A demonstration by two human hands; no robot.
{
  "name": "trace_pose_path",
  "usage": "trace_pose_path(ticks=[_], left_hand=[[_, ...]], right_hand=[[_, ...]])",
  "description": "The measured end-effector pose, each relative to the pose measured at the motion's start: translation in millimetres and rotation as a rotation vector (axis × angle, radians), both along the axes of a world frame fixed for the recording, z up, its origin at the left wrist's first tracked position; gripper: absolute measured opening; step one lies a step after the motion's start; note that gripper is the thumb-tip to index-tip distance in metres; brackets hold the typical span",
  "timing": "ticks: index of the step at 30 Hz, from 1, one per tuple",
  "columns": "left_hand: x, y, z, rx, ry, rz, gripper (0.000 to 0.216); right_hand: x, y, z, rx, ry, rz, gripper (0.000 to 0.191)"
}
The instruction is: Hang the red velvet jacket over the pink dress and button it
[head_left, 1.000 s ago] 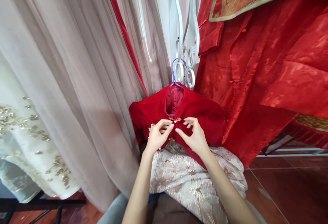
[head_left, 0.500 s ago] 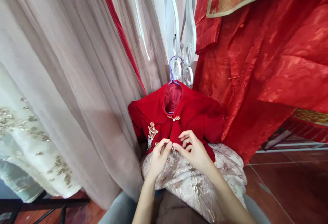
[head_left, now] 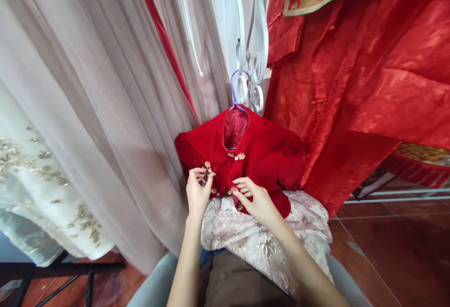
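A short red velvet jacket [head_left: 262, 164] hangs on a purple hanger [head_left: 233, 86], over a pale skirt with a shiny floral pattern [head_left: 260, 236]. A jeweled button clasp [head_left: 239, 156] is fastened at its collar; below it the front panels stand apart. My left hand [head_left: 198, 193] is at the tasseled brooch [head_left: 207, 166] on the jacket's chest, thumb and fingers closed around its hanging tassels. With thumb and fingers my right hand [head_left: 255, 199] grips the jacket's front edge beside a lower jeweled clasp [head_left: 232, 190].
Long beige sheer curtain fabric [head_left: 116, 110] hangs on the left, near a white sequined gown [head_left: 45, 180]. Red satin garments [head_left: 369, 86] fill the right side. A white scrolled metal stand [head_left: 260, 58] holds the hanger. Black metal legs [head_left: 89, 286] stand at lower left.
My hands were close together at the jacket's lower front. The left one has moved left and up to the brooch. The right one has shifted slightly left, holding the front edge away.
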State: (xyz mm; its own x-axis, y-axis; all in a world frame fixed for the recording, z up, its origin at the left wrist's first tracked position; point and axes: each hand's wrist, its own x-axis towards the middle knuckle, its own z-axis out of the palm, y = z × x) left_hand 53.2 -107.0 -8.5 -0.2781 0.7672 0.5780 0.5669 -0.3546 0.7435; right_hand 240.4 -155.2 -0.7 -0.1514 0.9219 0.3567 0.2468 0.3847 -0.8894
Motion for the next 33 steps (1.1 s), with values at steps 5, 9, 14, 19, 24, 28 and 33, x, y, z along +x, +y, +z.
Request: trace_pose_path(ticks=[5,9,14,19,24,28,33], left_hand=[[6,5,0.6,-0.003,0.017,-0.018,0.020],[8,4,2.8,0.029,-0.013,-0.039,0.016],[8,5,4.9,0.032,-0.225,-0.142,0.018],[9,3,5.4,-0.025,-0.405,-0.209,0.030],[10,-2,4.8,-0.024,-0.452,-0.204,0.031],[11,-3,2.6,-0.030,-0.431,-0.181,0.027],[8,-2,7.4,-0.055,-0.402,-0.217,0.024]], right_hand=[[-10,12,4.9,0.114,-0.069,0.117,0.036],[-21,38,8.5,0.179,-0.095,0.148,0.028],[-34,63,6.7,0.172,0.036,0.167,0.023],[-43,68,5.3,0.162,0.109,0.173,0.016],[-48,67,7.0,0.204,0.100,0.150,0.016],[-51,64,8.1,0.269,0.128,0.085,0.016],[-52,64,6.5,0.238,0.187,0.054,0.017]])
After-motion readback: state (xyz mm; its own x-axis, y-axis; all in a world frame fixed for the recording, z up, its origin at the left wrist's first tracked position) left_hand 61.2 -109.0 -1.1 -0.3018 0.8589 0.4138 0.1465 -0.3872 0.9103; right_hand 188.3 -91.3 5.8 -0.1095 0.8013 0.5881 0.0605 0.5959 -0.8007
